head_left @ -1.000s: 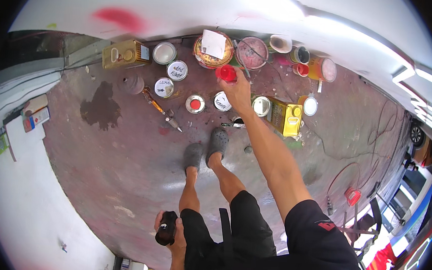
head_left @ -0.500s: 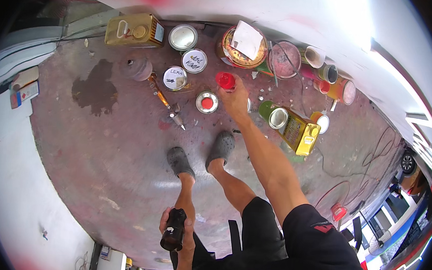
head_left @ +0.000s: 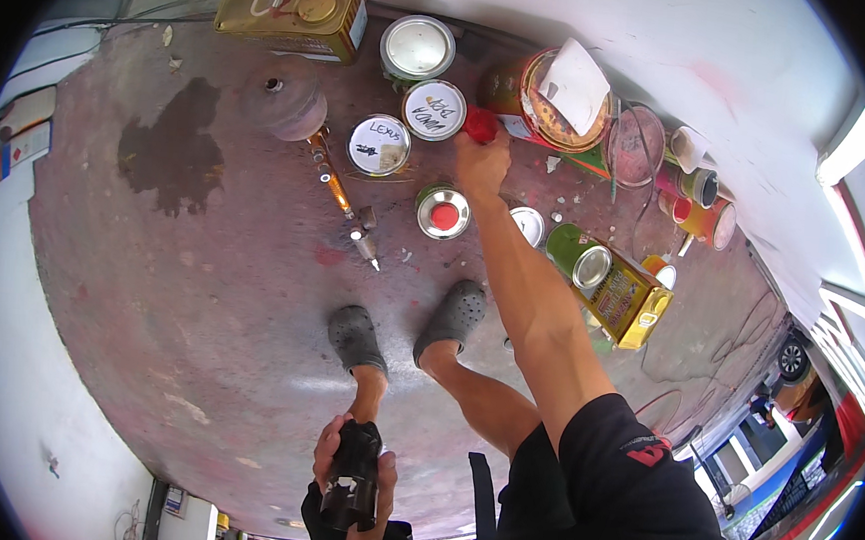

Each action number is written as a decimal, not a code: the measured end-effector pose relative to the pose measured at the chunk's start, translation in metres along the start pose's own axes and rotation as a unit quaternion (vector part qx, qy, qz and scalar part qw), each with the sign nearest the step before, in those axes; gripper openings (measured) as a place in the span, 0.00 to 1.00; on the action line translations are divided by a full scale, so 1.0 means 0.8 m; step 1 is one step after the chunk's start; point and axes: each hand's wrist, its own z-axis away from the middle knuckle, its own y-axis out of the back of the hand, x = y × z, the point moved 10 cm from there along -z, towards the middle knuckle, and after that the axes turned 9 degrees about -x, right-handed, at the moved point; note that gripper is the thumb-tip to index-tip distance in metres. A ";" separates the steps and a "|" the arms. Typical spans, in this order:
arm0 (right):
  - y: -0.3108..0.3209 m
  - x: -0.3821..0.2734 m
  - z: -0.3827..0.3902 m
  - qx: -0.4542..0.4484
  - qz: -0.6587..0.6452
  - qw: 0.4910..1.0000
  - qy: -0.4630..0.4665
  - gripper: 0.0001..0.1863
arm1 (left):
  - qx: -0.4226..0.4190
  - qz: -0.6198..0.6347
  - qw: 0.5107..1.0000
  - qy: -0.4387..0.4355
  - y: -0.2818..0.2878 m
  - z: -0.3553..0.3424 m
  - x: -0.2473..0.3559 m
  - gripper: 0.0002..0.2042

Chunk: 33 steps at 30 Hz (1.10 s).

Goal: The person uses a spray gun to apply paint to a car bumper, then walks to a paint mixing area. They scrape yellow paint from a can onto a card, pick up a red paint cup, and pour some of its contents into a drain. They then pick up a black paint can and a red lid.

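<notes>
In my right hand [head_left: 486, 170], stretched out over the floor, is a small red cup [head_left: 480, 125]. The cup is beside a can with a white, marked lid [head_left: 434, 110], in front of a large rusty-lidded pail [head_left: 566, 89]. My left hand [head_left: 383, 472], low in front of my body, has its fingers wrapped round a dark cylindrical object [head_left: 352, 475] whose exact kind I cannot tell. A spray gun [head_left: 339, 198] with a round cup lies on the floor to the left. Between it and my right arm stands a small can with a red cap [head_left: 443, 215].
A rectangular gold tin [head_left: 290, 9] and a silver-lidded can [head_left: 417, 47] line the wall. To the right are a green can [head_left: 576, 255], a yellow tin [head_left: 630, 309] and stained pots [head_left: 637, 144]. A dark wet patch [head_left: 172, 146] marks the floor at left.
My right hand has carried the red cup farther out, toward the pail and the marked white-lidded can. My left hand keeps its hold on the dark cylinder. The view has shifted closer to the cans.
</notes>
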 end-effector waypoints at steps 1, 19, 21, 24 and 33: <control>-0.003 0.004 0.003 -0.001 -0.042 0.999 -0.019 0.37 | -0.010 -0.001 1.000 0.002 0.002 0.002 0.001 0.38; 0.495 -0.017 0.568 0.029 0.110 0.975 -0.191 0.26 | -0.249 -0.062 0.954 -0.153 -0.017 0.117 0.231 0.34; 0.569 -0.037 0.683 0.071 0.100 0.965 -0.232 0.27 | -0.316 -0.052 0.924 -0.207 -0.022 0.153 0.290 0.31; 0.625 -0.038 0.896 0.187 0.064 0.929 -0.312 0.30 | -0.409 -0.083 0.864 -0.282 -0.026 0.206 0.363 0.27; 0.467 -0.055 1.437 0.275 -0.172 0.797 -0.509 0.31 | -0.627 -0.193 0.653 -0.379 -0.022 0.433 0.410 0.32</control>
